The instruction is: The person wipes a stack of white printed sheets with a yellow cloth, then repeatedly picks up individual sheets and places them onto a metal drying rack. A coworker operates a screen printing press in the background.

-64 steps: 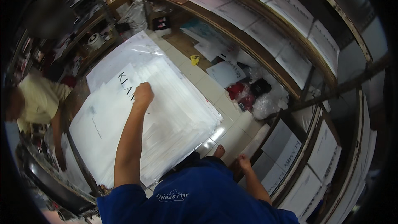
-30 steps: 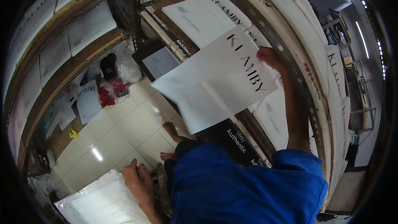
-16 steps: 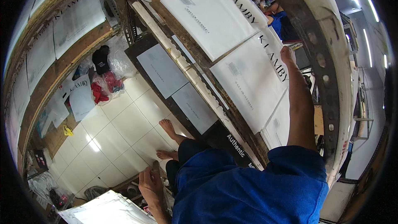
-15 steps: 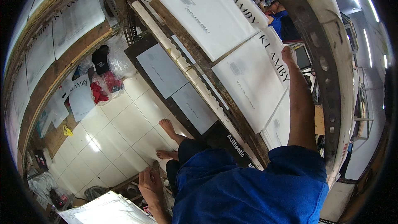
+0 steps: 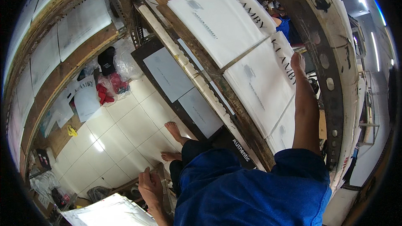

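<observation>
My right hand [image 5: 297, 63] is closed at the far right edge of a stack of white printed sheets [image 5: 259, 83] on a wooden shelf. Its fingertips are hidden, so what they grip cannot be made out. Beyond that lies another stack of white sheets [image 5: 215, 21], with black lettering along one edge. Low on the left hangs my left hand [image 5: 150, 189], its fingers loosely bent and apart, with nothing seen in it. It is nearest to a pile of white sheets [image 5: 109, 211] at the lower edge.
A metal post [image 5: 328, 62] with holes curves past my right arm. More sheets [image 5: 167, 73] lie on a dark lower shelf. Across the tiled floor [image 5: 130, 125] stands another rack [image 5: 69, 65] with sheets, and a black cap [image 5: 106, 60] and plastic bags beneath. A person's blue sleeve [image 5: 283, 25] shows beyond the shelf.
The view has shifted slightly, so the shelves and sheets sit a little farther right and lower. My right hand stays at the stack's edge; my left hand is still low, almost unmoved.
</observation>
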